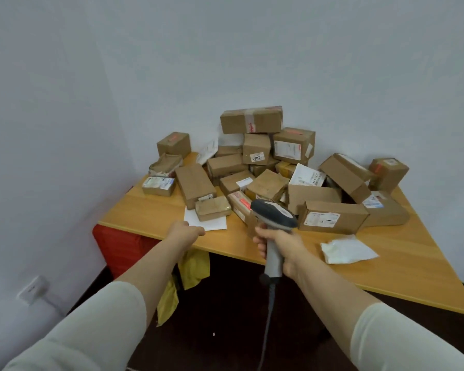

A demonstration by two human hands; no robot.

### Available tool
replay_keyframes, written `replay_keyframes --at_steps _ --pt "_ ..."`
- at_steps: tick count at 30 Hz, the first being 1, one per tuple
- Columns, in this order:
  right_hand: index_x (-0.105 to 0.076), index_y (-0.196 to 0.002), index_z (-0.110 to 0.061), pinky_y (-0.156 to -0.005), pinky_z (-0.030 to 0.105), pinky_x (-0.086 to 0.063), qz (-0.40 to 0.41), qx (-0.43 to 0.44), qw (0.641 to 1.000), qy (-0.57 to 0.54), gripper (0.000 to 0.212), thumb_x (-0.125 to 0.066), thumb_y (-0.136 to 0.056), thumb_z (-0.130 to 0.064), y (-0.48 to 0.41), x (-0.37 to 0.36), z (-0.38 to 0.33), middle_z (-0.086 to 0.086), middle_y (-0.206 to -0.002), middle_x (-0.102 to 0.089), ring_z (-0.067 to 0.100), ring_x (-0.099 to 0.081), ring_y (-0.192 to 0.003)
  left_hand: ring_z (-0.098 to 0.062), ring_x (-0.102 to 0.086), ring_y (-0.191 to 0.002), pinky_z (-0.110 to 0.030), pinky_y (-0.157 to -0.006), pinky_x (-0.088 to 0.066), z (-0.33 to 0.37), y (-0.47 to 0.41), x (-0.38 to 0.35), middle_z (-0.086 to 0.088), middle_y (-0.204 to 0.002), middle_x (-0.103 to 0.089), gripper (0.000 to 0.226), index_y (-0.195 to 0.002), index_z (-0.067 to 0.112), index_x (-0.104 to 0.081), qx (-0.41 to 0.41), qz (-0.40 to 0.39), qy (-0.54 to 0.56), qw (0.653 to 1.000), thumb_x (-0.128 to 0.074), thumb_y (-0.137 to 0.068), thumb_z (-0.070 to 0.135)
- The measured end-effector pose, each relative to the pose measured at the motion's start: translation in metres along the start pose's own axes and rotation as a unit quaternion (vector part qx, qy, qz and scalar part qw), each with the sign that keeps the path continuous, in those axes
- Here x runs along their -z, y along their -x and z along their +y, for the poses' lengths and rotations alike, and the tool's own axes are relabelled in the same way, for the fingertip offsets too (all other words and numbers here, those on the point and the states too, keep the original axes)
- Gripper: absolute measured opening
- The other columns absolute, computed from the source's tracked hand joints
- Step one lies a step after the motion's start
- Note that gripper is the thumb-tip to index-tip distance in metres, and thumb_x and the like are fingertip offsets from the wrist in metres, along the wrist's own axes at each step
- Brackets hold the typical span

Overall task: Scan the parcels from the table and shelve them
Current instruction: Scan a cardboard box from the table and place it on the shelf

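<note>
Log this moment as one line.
left hand: near small parcel | right hand: holds scanner | parcel pile: on table

Brown cardboard parcels [265,167] heaped, apparently loosely, on table [156,212].

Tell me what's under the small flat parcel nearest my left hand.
A white paper sheet lies under the small flat parcel, sticking out on its near side. Whatever else is beneath is covered.

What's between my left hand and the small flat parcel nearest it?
Head view: only a white paper sheet on the table. The parcel rests on it; the left hand is at its edge.
</note>
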State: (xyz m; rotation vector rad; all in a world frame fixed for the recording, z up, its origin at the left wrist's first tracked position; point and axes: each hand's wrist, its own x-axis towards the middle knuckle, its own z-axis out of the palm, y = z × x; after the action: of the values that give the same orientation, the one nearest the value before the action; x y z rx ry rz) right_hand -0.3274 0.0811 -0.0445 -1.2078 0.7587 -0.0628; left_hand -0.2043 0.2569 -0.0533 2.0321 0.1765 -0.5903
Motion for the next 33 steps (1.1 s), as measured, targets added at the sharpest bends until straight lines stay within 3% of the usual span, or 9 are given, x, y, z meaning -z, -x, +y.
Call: replay_keyframes --at_steps 4,6,8,12,16,20,22,26,33 --pt "-0.069 -0.099 -0.003 -0.062 0.028 -0.052 0.042 -0.008 0.999 0.001 0.021 -0.075 -0.080 -0.008 -0.067 -0.038 -0.003 0.009 -0.077 -0.071 0.015 -0.061 -0.061 -0.032 -0.048 -0.119 -0.034 -0.085 -0.040 0.015 -0.089 0.009 -0.016 -0.138 -0.044 0.060 -0.141 0.002 -0.035 -0.018 -0.010 -0.034 0.999 -0.063 -0.090 0.017" --pt "-0.069 -0.095 -0.002 -0.063 0.029 -0.052 0.063 -0.014 0.998 0.009 0.017 -0.075 -0.080 -0.007 -0.101 -0.060 -0.007 0.010 -0.076 -0.070 0.016 -0.060 -0.061 -0.025 -0.050 -0.089 -0.030 -0.071 -0.039 0.021 -0.132 0.012 -0.014 -0.110 -0.052 0.049 -0.134 0.008 -0.039 -0.017 -0.029 -0.017 0.999 -0.061 -0.091 0.013" --pt "-0.066 -0.088 0.000 -0.060 0.030 -0.049 0.073 -0.020 0.997 0.014 0.010 -0.072 -0.081 -0.004 -0.133 -0.083 -0.013 0.011 -0.072 -0.067 0.016 -0.057 -0.057 -0.015 -0.039 -0.069 -0.025 -0.060 -0.035 0.028 -0.169 0.016 -0.005 -0.085 -0.044 0.045 -0.131 0.009 -0.040 -0.006 -0.042 -0.018 0.999 -0.060 -0.091 0.014" --pt "-0.063 -0.086 -0.002 -0.058 0.031 -0.048 0.089 -0.018 0.995 0.030 0.010 -0.071 -0.081 -0.002 -0.202 -0.126 -0.026 0.012 -0.070 -0.065 0.018 -0.055 -0.056 -0.028 -0.051 -0.109 -0.032 -0.084 -0.040 0.036 -0.246 0.021 -0.013 -0.124 -0.052 0.048 -0.131 0.005 -0.044 0.000 -0.062 0.006 0.998 -0.065 -0.089 0.016" --pt "-0.066 -0.087 -0.006 -0.075 0.035 -0.053 0.107 -0.044 0.990 0.077 0.015 -0.076 -0.079 -0.013 -0.272 -0.159 -0.029 0.009 -0.079 -0.067 0.020 -0.060 -0.069 -0.022 -0.050 -0.095 -0.032 -0.080 -0.041 0.031 -0.300 0.022 -0.009 -0.114 -0.056 0.034 -0.120 0.006 -0.053 0.014 -0.071 0.051 0.996 -0.063 -0.088 0.014" --pt "-0.049 -0.128 -0.011 -0.100 0.053 -0.045 0.144 -0.074 0.976 0.142 0.070 -0.083 -0.070 -0.032 -0.327 -0.184 -0.031 0.012 -0.121 -0.058 0.034 -0.054 -0.114 -0.024 -0.052 -0.098 -0.032 -0.082 -0.042 0.021 -0.336 0.018 -0.009 -0.111 -0.056 0.021 -0.109 0.006 -0.051 0.019 -0.075 0.057 0.995 -0.059 -0.089 0.008" --pt "-0.039 -0.135 -0.012 -0.105 0.053 -0.040 0.148 -0.083 0.973 0.156 0.075 -0.080 -0.076 -0.031 -0.341 -0.194 -0.036 0.013 -0.130 -0.050 0.036 -0.046 -0.123 -0.028 -0.053 -0.102 -0.033 -0.087 -0.043 0.019 -0.348 0.016 -0.012 -0.111 -0.056 0.025 -0.117 0.006 -0.051 0.016 -0.083 0.072 0.994 -0.055 -0.091 0.006" --pt "-0.036 -0.136 -0.012 -0.106 0.052 -0.038 0.157 -0.114 0.971 0.141 0.072 -0.078 -0.079 -0.025 -0.356 -0.197 -0.038 0.012 -0.124 -0.046 0.035 -0.043 -0.124 -0.032 -0.052 -0.121 -0.040 -0.102 -0.043 0.019 -0.362 0.015 -0.015 -0.133 -0.054 0.042 -0.134 0.002 -0.047 -0.009 -0.109 0.075 0.991 -0.056 -0.093 0.009" --pt "-0.046 -0.129 -0.011 -0.102 0.052 -0.042 0.150 -0.067 0.979 0.117 0.066 -0.081 -0.074 -0.019 -0.350 -0.194 -0.037 0.009 -0.114 -0.054 0.031 -0.049 -0.113 -0.026 -0.048 -0.125 -0.034 -0.104 -0.040 0.017 -0.363 0.019 -0.011 -0.139 -0.050 0.049 -0.141 0.007 -0.039 -0.020 -0.129 0.104 0.986 -0.054 -0.095 0.005"
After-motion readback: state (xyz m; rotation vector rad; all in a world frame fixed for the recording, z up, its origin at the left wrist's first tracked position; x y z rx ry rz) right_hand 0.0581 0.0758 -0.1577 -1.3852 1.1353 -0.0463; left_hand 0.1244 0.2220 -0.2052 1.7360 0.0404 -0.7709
